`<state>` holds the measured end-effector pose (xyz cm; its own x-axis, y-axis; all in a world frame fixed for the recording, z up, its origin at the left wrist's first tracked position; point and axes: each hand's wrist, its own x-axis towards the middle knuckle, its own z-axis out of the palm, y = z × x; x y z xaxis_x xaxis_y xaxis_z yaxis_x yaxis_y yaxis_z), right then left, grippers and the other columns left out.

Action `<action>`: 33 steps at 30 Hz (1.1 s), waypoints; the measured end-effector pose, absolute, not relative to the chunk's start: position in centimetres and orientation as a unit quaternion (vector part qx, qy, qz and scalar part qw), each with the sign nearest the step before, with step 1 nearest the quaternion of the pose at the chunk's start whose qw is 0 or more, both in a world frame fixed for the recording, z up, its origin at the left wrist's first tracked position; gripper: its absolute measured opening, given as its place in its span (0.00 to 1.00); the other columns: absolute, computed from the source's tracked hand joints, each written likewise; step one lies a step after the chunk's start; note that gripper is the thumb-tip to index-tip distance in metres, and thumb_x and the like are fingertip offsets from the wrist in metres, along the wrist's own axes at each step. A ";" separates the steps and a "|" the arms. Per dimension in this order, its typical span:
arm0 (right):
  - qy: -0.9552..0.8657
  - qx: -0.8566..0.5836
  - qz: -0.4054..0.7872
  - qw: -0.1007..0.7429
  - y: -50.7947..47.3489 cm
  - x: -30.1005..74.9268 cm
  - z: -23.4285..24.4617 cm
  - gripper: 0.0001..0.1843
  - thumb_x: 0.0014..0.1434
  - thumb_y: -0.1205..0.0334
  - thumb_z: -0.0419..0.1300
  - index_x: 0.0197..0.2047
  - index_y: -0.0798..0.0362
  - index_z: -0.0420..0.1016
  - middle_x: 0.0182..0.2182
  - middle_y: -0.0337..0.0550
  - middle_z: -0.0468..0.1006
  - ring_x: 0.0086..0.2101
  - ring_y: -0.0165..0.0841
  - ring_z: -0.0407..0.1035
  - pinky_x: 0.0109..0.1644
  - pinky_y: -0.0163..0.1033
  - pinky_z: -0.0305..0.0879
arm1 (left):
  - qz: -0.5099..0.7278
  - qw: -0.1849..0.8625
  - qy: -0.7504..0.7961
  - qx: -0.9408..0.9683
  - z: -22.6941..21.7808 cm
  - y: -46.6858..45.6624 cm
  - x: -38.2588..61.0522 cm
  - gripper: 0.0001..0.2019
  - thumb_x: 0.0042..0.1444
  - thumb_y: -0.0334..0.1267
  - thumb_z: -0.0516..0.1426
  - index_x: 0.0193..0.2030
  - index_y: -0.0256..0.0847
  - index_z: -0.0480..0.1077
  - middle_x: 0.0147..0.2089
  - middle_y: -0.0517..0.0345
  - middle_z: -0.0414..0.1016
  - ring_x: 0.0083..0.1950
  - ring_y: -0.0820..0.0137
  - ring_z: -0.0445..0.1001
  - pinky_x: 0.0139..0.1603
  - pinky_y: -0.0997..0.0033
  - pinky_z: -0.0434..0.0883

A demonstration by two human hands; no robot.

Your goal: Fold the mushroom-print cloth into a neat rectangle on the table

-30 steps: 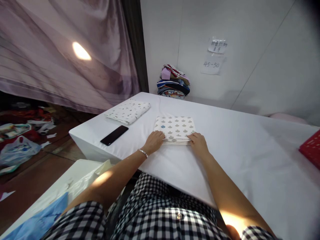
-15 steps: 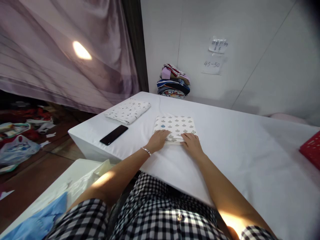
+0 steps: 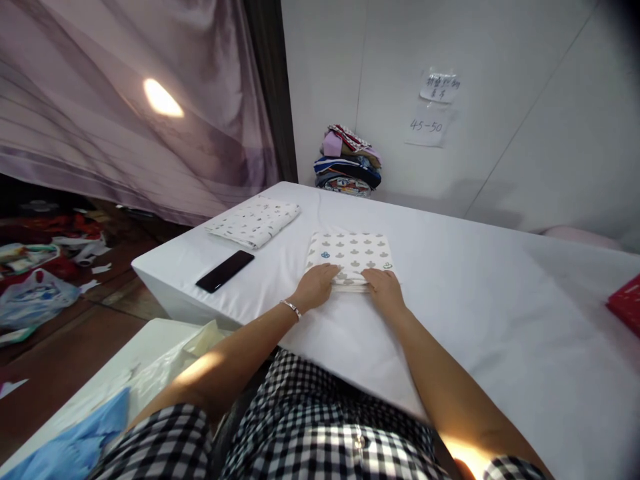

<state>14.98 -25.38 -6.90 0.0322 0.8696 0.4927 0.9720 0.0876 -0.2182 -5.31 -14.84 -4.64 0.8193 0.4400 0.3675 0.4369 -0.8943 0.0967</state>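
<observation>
A neatly folded white cloth (image 3: 354, 249) with rows of grey motifs and a small blue figure lies flat in front of me. My left hand (image 3: 316, 285), with a silver bracelet at the wrist, is closed on its near left corner. At the near right corner, my right hand (image 3: 385, 288) grips the same cloth, its fingers bent over the edge. Between the hands the near edge looks slightly creased. The undersides of the fingers are hidden. Further left lies another folded white cloth (image 3: 254, 222) with small dark prints, apart from both hands.
A black phone (image 3: 225, 271) lies on the white-covered table (image 3: 460, 320). Folded fabrics are stacked in a pile (image 3: 347, 163) by the wall, below paper signs (image 3: 427, 125). A red object (image 3: 626, 303) is at the right edge. Blue cloth (image 3: 75, 440) lies on a lower surface at left.
Both hands stay at the near corners of the folded cloth, with only slight finger shifts. The near edge looks a little more creased, and the view has moved slightly.
</observation>
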 end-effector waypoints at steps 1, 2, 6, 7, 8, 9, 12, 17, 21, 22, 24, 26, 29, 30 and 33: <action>-0.688 -0.668 -0.102 0.265 -25.4 15.0 -7.0 0.22 0.54 0.77 0.48 0.49 0.51 0.72 0.48 0.44 0.75 0.50 0.35 0.66 0.50 0.41 0.55 | 0.191 0.009 0.229 0.955 -4.3 -14.9 -5.1 0.25 0.50 0.26 0.50 0.57 0.39 0.62 0.56 0.52 0.70 0.58 0.64 0.66 0.57 0.59 0.65; -0.687 -0.667 -0.107 0.266 -25.4 15.0 -7.1 0.22 0.55 0.77 0.48 0.48 0.51 0.72 0.48 0.44 0.76 0.49 0.35 0.66 0.49 0.41 0.55 | 0.189 0.012 0.226 0.956 -4.0 -15.0 -4.8 0.26 0.50 0.27 0.51 0.58 0.39 0.61 0.56 0.51 0.69 0.57 0.63 0.66 0.57 0.60 0.65; -0.685 -0.670 -0.115 0.262 -25.3 14.8 -7.0 0.21 0.56 0.76 0.48 0.48 0.51 0.72 0.48 0.44 0.75 0.49 0.34 0.67 0.49 0.41 0.56 | 0.167 0.001 0.209 0.964 -3.5 -14.8 -3.1 0.25 0.53 0.32 0.53 0.60 0.38 0.59 0.60 0.48 0.65 0.59 0.61 0.64 0.58 0.58 0.63; -0.684 -0.672 -0.114 0.261 -25.3 14.8 -6.9 0.22 0.56 0.76 0.48 0.48 0.50 0.72 0.48 0.43 0.75 0.49 0.34 0.67 0.49 0.41 0.56 | 0.159 -0.002 0.205 0.966 -3.7 -14.7 -2.7 0.23 0.55 0.32 0.53 0.59 0.38 0.60 0.59 0.48 0.66 0.60 0.62 0.64 0.58 0.58 0.63; -0.683 -0.673 -0.112 0.260 -25.3 14.9 -6.9 0.22 0.55 0.76 0.48 0.49 0.50 0.72 0.49 0.43 0.75 0.49 0.34 0.67 0.50 0.41 0.57 | 0.151 -0.005 0.203 0.967 -3.9 -14.5 -2.3 0.22 0.55 0.31 0.52 0.58 0.39 0.61 0.59 0.48 0.66 0.60 0.62 0.63 0.58 0.58 0.63; -0.682 -0.675 -0.110 0.260 -25.4 15.0 -6.9 0.24 0.54 0.77 0.48 0.50 0.50 0.71 0.49 0.43 0.75 0.50 0.34 0.67 0.51 0.42 0.57 | 0.147 -0.007 0.201 0.969 -4.2 -14.4 -2.1 0.21 0.56 0.29 0.51 0.57 0.39 0.62 0.58 0.48 0.67 0.60 0.62 0.64 0.58 0.58 0.63; -0.677 -0.680 -0.109 0.261 -25.6 15.7 -7.0 0.27 0.52 0.78 0.48 0.54 0.51 0.68 0.51 0.43 0.74 0.53 0.35 0.64 0.54 0.44 0.56 | 0.154 -0.013 0.198 0.968 -5.1 -14.2 -2.0 0.20 0.57 0.26 0.49 0.56 0.39 0.64 0.57 0.50 0.68 0.60 0.63 0.64 0.57 0.59 0.64; -0.654 -0.693 -0.135 0.271 -26.4 17.5 -7.6 0.28 0.51 0.79 0.47 0.53 0.50 0.68 0.50 0.42 0.74 0.54 0.35 0.64 0.59 0.49 0.52 | 0.175 -0.004 0.192 0.966 -6.1 -14.5 -2.4 0.21 0.57 0.24 0.48 0.56 0.40 0.65 0.58 0.52 0.68 0.62 0.62 0.63 0.59 0.57 0.64; -0.636 -0.692 -0.169 0.297 -26.8 18.1 -7.8 0.27 0.51 0.79 0.47 0.52 0.51 0.70 0.50 0.42 0.75 0.53 0.33 0.65 0.61 0.48 0.51 | 0.182 0.009 0.192 0.964 -6.5 -14.6 -2.3 0.23 0.55 0.21 0.48 0.56 0.40 0.65 0.58 0.52 0.68 0.62 0.63 0.62 0.59 0.57 0.64; -0.635 -0.689 -0.177 0.301 -26.8 18.1 -7.7 0.27 0.51 0.79 0.47 0.51 0.51 0.70 0.50 0.42 0.74 0.54 0.33 0.64 0.61 0.48 0.51 | 0.183 0.013 0.192 0.964 -6.6 -14.6 -2.2 0.24 0.54 0.21 0.48 0.56 0.40 0.65 0.58 0.52 0.69 0.62 0.63 0.62 0.59 0.57 0.64; -0.634 -0.687 -0.182 0.305 -27.0 18.1 -7.7 0.29 0.50 0.80 0.47 0.51 0.51 0.70 0.51 0.42 0.73 0.55 0.32 0.63 0.62 0.47 0.50 | 0.186 0.022 0.193 0.963 -6.7 -14.5 -2.1 0.24 0.54 0.20 0.48 0.56 0.40 0.65 0.58 0.52 0.68 0.62 0.63 0.62 0.60 0.57 0.64; -0.630 -0.700 -0.168 0.291 -27.1 18.0 -7.6 0.30 0.49 0.81 0.46 0.51 0.50 0.70 0.52 0.41 0.73 0.55 0.33 0.62 0.61 0.48 0.50 | 0.185 0.026 0.197 0.962 -6.8 -14.6 -2.1 0.25 0.53 0.20 0.48 0.57 0.40 0.65 0.58 0.52 0.68 0.62 0.63 0.61 0.60 0.56 0.63; -0.620 -0.730 -0.139 0.251 -27.4 18.0 -7.4 0.31 0.48 0.81 0.47 0.51 0.49 0.70 0.52 0.40 0.72 0.55 0.34 0.62 0.61 0.49 0.50 | 0.177 0.021 0.199 0.964 -6.7 -14.7 -2.3 0.26 0.52 0.19 0.47 0.58 0.39 0.64 0.60 0.51 0.66 0.63 0.63 0.60 0.60 0.56 0.63; -0.619 -0.737 -0.131 0.238 -27.4 18.0 -7.4 0.31 0.49 0.81 0.47 0.52 0.49 0.70 0.53 0.40 0.72 0.55 0.34 0.62 0.61 0.49 0.50 | 0.174 0.019 0.198 0.965 -6.6 -14.8 -2.4 0.26 0.53 0.19 0.47 0.58 0.38 0.63 0.60 0.51 0.66 0.63 0.63 0.60 0.61 0.56 0.62; -0.616 -0.750 -0.111 0.212 -27.6 17.9 -7.4 0.31 0.49 0.82 0.47 0.53 0.49 0.70 0.54 0.42 0.71 0.56 0.34 0.60 0.61 0.49 0.48 | 0.163 0.018 0.182 0.970 -6.2 -14.9 -3.0 0.25 0.55 0.22 0.46 0.60 0.38 0.61 0.62 0.52 0.63 0.65 0.63 0.57 0.62 0.57 0.60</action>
